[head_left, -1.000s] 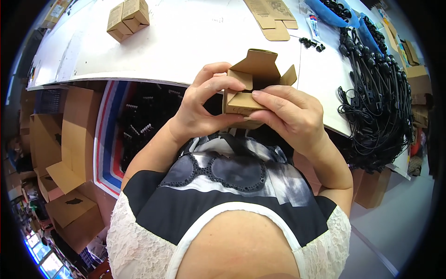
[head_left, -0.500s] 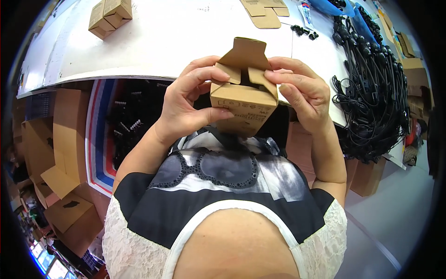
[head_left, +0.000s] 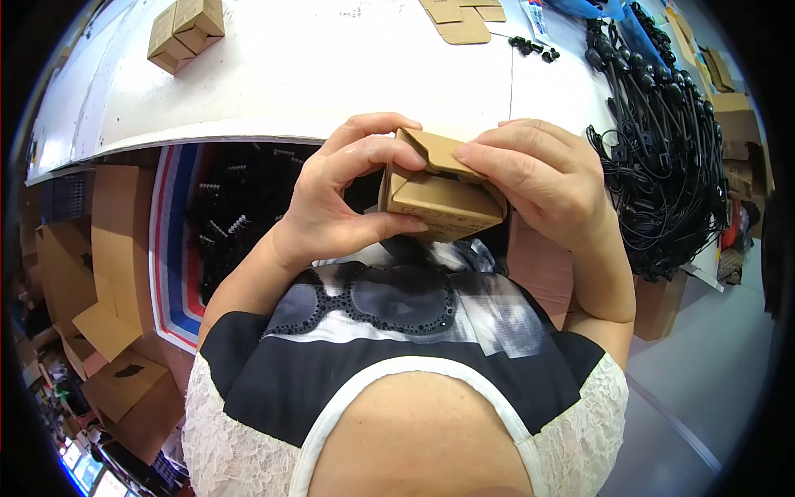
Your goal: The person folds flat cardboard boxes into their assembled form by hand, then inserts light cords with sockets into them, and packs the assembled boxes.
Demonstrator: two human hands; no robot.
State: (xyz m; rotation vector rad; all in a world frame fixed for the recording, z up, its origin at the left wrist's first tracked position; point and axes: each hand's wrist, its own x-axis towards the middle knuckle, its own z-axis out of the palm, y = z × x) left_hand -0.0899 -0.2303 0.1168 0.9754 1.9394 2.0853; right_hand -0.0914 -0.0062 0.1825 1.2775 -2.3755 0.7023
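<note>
A small brown cardboard box (head_left: 443,203) with dark print is held up in front of my chest, near the table's front edge. My left hand (head_left: 344,186) grips its left side, thumb on the near face and fingers at the top corner. The fingers of my right hand (head_left: 538,178) press on the top flap (head_left: 443,151), which is folded partway over the opening. A dark gap shows under the flap; what is inside the box is hidden. My right thumb is out of sight behind the hand.
The white table (head_left: 273,83) carries closed small boxes (head_left: 186,35) at the far left, a flattened box (head_left: 464,25), small black parts (head_left: 534,50) and a heap of black cables (head_left: 658,166) at the right. Below left are a striped bag of black items (head_left: 240,215) and open cartons (head_left: 120,248).
The box's top flap, upright before, is now bent down over the opening. My right hand has moved from the side flap onto the top flap, and the box has tilted.
</note>
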